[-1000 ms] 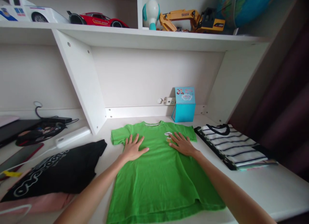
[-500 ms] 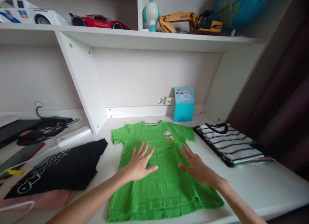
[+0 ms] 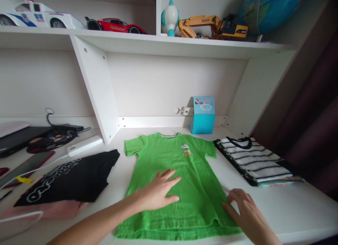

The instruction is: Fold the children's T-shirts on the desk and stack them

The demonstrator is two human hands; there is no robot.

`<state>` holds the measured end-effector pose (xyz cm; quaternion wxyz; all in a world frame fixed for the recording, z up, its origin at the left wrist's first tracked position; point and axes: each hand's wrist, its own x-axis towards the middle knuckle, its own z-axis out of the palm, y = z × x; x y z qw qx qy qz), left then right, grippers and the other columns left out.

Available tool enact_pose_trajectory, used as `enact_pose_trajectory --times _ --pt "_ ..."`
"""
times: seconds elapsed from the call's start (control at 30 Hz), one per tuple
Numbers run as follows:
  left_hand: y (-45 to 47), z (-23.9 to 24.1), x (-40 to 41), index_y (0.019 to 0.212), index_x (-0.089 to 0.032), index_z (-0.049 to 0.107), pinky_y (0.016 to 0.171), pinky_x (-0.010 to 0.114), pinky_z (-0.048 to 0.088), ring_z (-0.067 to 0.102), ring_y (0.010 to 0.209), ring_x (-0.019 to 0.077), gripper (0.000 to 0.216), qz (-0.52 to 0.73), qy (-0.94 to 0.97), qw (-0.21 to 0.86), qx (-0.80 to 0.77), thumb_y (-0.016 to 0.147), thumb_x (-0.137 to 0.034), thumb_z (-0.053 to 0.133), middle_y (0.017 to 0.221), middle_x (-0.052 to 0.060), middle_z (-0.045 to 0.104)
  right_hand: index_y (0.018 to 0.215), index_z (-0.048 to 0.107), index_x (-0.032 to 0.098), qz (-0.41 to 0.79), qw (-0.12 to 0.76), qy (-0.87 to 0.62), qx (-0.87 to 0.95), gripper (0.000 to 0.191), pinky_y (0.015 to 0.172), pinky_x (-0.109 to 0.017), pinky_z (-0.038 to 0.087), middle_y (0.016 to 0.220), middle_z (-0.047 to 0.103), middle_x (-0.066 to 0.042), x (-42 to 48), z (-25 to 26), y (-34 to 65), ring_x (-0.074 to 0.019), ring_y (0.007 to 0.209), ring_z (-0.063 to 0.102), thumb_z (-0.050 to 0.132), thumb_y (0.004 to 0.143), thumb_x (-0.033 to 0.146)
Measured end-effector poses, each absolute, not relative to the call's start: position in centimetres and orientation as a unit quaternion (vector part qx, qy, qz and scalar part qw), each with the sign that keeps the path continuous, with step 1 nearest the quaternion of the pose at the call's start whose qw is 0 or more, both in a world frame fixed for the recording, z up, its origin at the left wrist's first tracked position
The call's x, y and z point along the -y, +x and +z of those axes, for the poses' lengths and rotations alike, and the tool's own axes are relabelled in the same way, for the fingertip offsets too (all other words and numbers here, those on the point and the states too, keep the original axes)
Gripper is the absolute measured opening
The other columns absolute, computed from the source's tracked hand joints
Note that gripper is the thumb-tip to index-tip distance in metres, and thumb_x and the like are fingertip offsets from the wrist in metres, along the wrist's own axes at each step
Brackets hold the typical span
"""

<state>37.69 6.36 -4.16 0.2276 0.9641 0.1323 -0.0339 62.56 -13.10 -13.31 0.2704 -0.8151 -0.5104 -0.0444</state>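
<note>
A green short-sleeved T-shirt (image 3: 174,167) lies spread out on the white desk, collar away from me, with a small beer-mug print on its chest. My left hand (image 3: 161,190) is over the middle of the shirt, its fingers spread and the thumb pointing right. By the shirt's right side edge, low down, is my right hand (image 3: 244,208). Its fingers are bent and stand apart from the thumb, which reaches the fabric edge; nothing is gripped between them. Small creases run along the shirt near the hem.
Folded striped shirts (image 3: 256,160) are stacked at right. At left lie a black garment (image 3: 71,181) over pink cloth, a white power strip (image 3: 86,146) and a phone (image 3: 31,167). A blue desk calendar (image 3: 203,114) stands behind. Overhead, a shelf (image 3: 179,42) bears toys and a globe.
My right hand has moved right and toward me, from the shirt's chest to its side edge, with fingers bending. My left hand has slid slightly right. The view has shifted a little.
</note>
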Motion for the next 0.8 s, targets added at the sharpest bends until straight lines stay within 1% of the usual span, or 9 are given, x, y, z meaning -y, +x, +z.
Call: enact_pose_trajectory --times 0.1,0.2,0.27,0.37,0.43,0.5,0.57,0.7,0.8 --pt "41.2 -2.4 -4.1 0.141 -0.023 0.017 0.107 0.036 0.023 0.017 0.133 0.0213 0.062 0.019 0.962 0.271 0.011 0.085 -0.027 0.045 0.147 0.004 0.015 0.075 0.054 0.019 0.093 0.365 -0.774 0.509 0.027 0.067 -0.033 0.048 0.074 0.060 -0.006 11.2 -9.8 59.7 -0.0204 0.071 0.058 0.046 0.078 0.044" --pt "44.8 -0.8 -3.2 0.140 -0.020 0.018 0.099 0.025 0.033 0.036 0.124 0.0166 0.074 0.075 0.949 0.290 0.096 0.074 -0.005 0.048 0.140 0.006 0.032 0.088 0.055 0.017 0.198 0.480 -0.701 0.489 0.026 0.070 -0.030 0.048 0.082 0.062 -0.006 9.4 -6.1 57.4 -0.0202 0.079 0.059 0.050 0.079 0.041" --pt "46.6 0.1 -3.8 0.133 -0.020 0.032 0.087 0.023 0.041 0.052 0.106 0.0160 0.070 0.091 0.951 0.279 0.095 0.069 -0.002 0.051 0.123 0.006 0.052 0.095 0.053 0.017 0.189 0.571 -0.658 0.452 0.029 0.074 -0.030 0.048 0.094 0.061 -0.008 8.9 -4.6 56.6 -0.0209 0.088 0.058 0.055 0.076 0.039" --pt "48.2 1.3 -5.6 0.101 -0.016 0.060 0.070 0.024 0.044 0.060 0.080 0.0160 0.029 0.101 0.967 0.226 0.064 0.073 -0.011 0.054 0.088 0.004 0.064 0.107 0.044 0.022 0.149 0.674 -0.609 0.389 0.042 0.071 -0.027 0.049 0.101 0.057 -0.007 8.7 -4.3 55.5 -0.0190 0.091 0.057 0.061 0.072 0.038" --pt "48.8 2.3 -6.5 0.081 -0.014 0.064 0.065 0.023 0.042 0.058 0.071 0.0144 0.012 0.129 0.970 0.199 0.045 0.076 -0.017 0.053 0.077 0.003 0.063 0.114 0.036 0.024 0.134 0.679 -0.619 0.371 0.056 0.064 -0.026 0.050 0.099 0.055 -0.006 8.3 -5.2 54.2 -0.0181 0.085 0.057 0.065 0.069 0.038" --pt "49.2 3.6 -7.0 0.078 -0.014 0.064 0.063 0.021 0.041 0.056 0.069 0.0127 0.013 0.181 0.962 0.201 0.029 0.078 -0.020 0.053 0.076 0.003 0.062 0.116 0.032 0.024 0.128 0.646 -0.650 0.379 0.061 0.057 -0.027 0.049 0.095 0.055 -0.005 7.5 -6.5 52.3 -0.0174 0.077 0.058 0.066 0.067 0.037" --pt "49.5 5.2 -7.0 0.082 -0.014 0.064 0.063 0.021 0.040 0.055 0.069 0.0118 0.013 0.240 0.949 0.203 0.010 0.078 -0.021 0.053 0.077 0.002 0.061 0.115 0.031 0.024 0.128 0.622 -0.662 0.397 0.056 0.056 -0.029 0.049 0.093 0.056 -0.005 6.3 -7.3 50.5 -0.0175 0.074 0.058 0.062 0.069 0.036" --pt "49.9 8.5 -6.7 0.072 -0.013 0.061 0.061 0.023 0.039 0.052 0.063 0.0117 0.014 0.339 0.927 0.156 -0.048 0.077 -0.024 0.053 0.071 0.002 0.058 0.123 0.023 0.025 0.167 0.649 -0.613 0.418 0.056 0.071 -0.034 0.050 0.113 0.052 -0.011 5.2 -5.9 48.5 -0.0210 0.094 0.056 0.051 0.077 0.039" --pt "50.0 10.1 -6.9 0.067 -0.014 0.058 0.061 0.025 0.039 0.051 0.062 0.0119 0.012 0.385 0.910 0.124 -0.093 0.075 -0.022 0.054 0.069 0.002 0.056 0.129 0.020 0.024 0.179 0.663 -0.604 0.404 0.053 0.082 -0.038 0.047 0.124 0.046 -0.012 5.7 -3.6 48.2 -0.0241 0.112 0.047 0.035 0.084 0.047"
